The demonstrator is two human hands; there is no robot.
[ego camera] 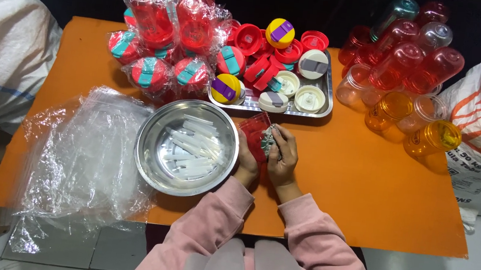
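- Red and see-through, the small plastic bottle (pixel 255 132) sat between both hands just right of the steel bowl (pixel 186 147), a grey-patterned lid (pixel 268 138) at its mouth.
- The left hand (pixel 247 161) was curled around the bottle's lower side; the right hand (pixel 284 157) was closed over the lid end.
- White straws (pixel 194 148) lay in the bowl.
- The orange table (pixel 355 184) also carried a tray of lids (pixel 282 82), wrapped bottles (pixel 166 42), loose clear bags (pixel 87 160) and stacked cups (pixel 404 75); sacks flanked it on a tiled floor.

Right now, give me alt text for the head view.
Both hands, left and right, hold a red lid over an orange table. A steel bowl of clear straws sits left; a tray of lids behind.
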